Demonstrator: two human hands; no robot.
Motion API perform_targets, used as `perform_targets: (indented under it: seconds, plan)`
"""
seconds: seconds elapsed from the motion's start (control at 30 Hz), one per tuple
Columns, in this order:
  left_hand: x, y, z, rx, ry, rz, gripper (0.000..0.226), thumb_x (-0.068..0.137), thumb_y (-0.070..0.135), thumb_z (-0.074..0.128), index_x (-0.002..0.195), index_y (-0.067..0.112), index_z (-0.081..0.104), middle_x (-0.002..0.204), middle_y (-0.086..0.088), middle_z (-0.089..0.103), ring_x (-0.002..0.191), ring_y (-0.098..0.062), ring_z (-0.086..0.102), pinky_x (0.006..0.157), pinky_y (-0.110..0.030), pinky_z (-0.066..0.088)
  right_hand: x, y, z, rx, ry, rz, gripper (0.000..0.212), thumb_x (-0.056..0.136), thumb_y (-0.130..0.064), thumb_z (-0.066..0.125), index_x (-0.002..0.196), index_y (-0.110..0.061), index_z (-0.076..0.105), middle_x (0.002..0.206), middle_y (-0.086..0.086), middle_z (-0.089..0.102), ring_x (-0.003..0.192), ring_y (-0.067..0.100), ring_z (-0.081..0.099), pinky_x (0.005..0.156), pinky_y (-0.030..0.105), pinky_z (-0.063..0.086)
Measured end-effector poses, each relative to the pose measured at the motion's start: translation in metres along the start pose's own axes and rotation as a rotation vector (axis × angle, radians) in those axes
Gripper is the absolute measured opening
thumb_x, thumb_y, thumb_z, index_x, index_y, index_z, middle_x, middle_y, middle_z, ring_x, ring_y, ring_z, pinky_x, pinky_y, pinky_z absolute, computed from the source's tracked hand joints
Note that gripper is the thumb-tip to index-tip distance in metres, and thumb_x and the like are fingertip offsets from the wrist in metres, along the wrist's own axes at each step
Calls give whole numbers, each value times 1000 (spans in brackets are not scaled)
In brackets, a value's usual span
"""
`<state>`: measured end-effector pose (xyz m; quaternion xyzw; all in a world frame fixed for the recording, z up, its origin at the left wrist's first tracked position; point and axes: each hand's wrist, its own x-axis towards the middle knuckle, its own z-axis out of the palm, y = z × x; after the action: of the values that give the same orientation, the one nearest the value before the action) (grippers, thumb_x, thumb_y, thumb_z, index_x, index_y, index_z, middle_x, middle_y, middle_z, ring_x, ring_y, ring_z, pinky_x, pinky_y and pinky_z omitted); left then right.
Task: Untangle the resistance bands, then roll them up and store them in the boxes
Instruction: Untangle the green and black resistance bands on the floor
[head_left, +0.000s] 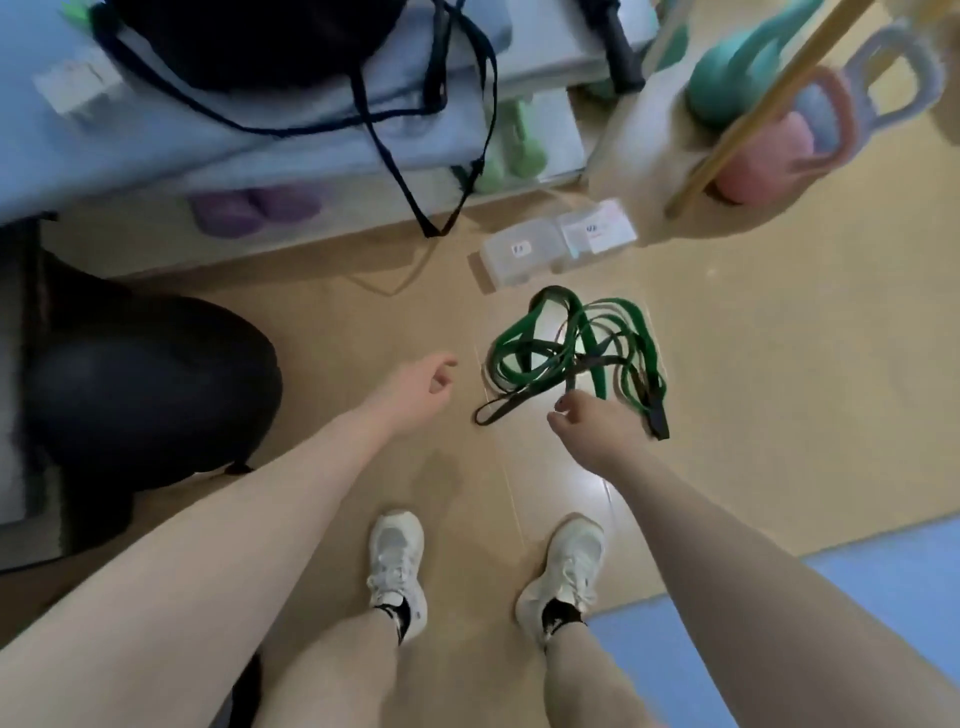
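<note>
Two clear boxes sit side by side on the floor, lids on, contents unclear. Just before them lies the tangle of green resistance bands. Left hand hangs loosely curled, empty; right hand hovers over the tangle, grip impossible to tell.

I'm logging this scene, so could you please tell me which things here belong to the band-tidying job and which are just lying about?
Belonging to the job:
- tangled green and dark resistance bands on the floor
- two clear storage boxes beyond them
- left hand and right hand, both reaching down, neither holding anything yet

Just lying about:
- kettlebells
- dumbbells on the shelf
- wooden stick
- black bag
</note>
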<state>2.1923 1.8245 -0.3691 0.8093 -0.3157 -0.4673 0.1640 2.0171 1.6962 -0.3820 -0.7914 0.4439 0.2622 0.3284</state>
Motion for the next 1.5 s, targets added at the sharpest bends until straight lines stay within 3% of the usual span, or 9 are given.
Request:
perform_targets:
  seconds: [0.23, 0.43, 0.57, 0.67, 0.8, 0.9, 1.13, 1.3, 1.5]
  plan:
    - [197, -105, 145, 35, 165, -86, 39, 90, 15, 49, 129, 13, 49, 111, -5, 59, 102, -25, 56, 87, -29, 43, 179, 84, 134, 144, 338, -125, 21, 95, -17, 44, 104, -11, 61, 94, 0, 58, 79, 15, 49, 67, 27, 37]
    - [295, -140, 210, -167, 237, -28, 37, 92, 16, 49, 129, 16, 48, 105, 5, 54, 92, -11, 53, 74, -22, 39, 289, 132, 187, -40, 374, -349, 32, 91, -21, 56, 122, -15, 57, 126, 4, 51, 115, 24, 47, 90, 34, 42]
    - [320, -149, 221, -102, 245, 152, 34, 92, 16, 51, 125, 22, 53, 114, 7, 51, 96, -1, 52, 79, -13, 41, 326, 130, 199, -256, 491, -523, 26, 75, -16, 73, 100, -12, 69, 107, 13, 61, 99, 38, 55, 77, 43, 45]
    - [313, -153, 214, 101, 207, 260, 20, 90, 25, 55, 108, 23, 63, 134, 1, 43, 125, -15, 41, 106, -33, 35, 317, 128, 199, -304, 525, -527, 16, 74, -19, 74, 89, -14, 71, 104, 11, 64, 106, 39, 53, 85, 46, 41]
    - [286, -152, 209, 296, 20, 364, 32, 89, 40, 55, 114, 21, 59, 141, 0, 40, 131, -19, 34, 109, -36, 31, 287, 127, 196, -36, 467, -383, 20, 87, -29, 59, 100, -15, 65, 98, 6, 66, 105, 28, 49, 89, 38, 36]
    - [277, -155, 216, 466, 41, 433, 46, 90, 37, 54, 130, 17, 46, 147, 1, 33, 132, -18, 34, 109, -31, 29, 275, 120, 200, 143, 480, -349, 21, 88, -32, 59, 100, -16, 65, 93, 2, 67, 96, 24, 51, 85, 41, 40]
    - [260, -127, 209, -661, -6, -28, 25, 99, 32, 37, 111, 14, 50, 104, -4, 60, 81, -12, 58, 71, -23, 54, 237, 91, 215, 246, 455, -336, 18, 86, -35, 61, 89, -18, 61, 79, -9, 58, 79, 18, 58, 77, 39, 47]
    - [253, -138, 198, -518, 54, -190, 32, 83, 36, 64, 103, 13, 55, 102, -9, 64, 91, -23, 60, 84, -39, 51, 220, 60, 228, 232, 431, -354, 22, 86, -39, 59, 92, -18, 58, 84, -8, 58, 78, 13, 53, 62, 28, 38]
    - [235, -160, 181, -553, -17, -256, 25, 82, 24, 65, 102, 15, 52, 96, -12, 64, 82, -23, 58, 77, -39, 50, 220, 51, 233, 207, 264, -618, 25, 84, -27, 65, 103, -11, 63, 98, 4, 64, 93, 21, 57, 79, 35, 46]
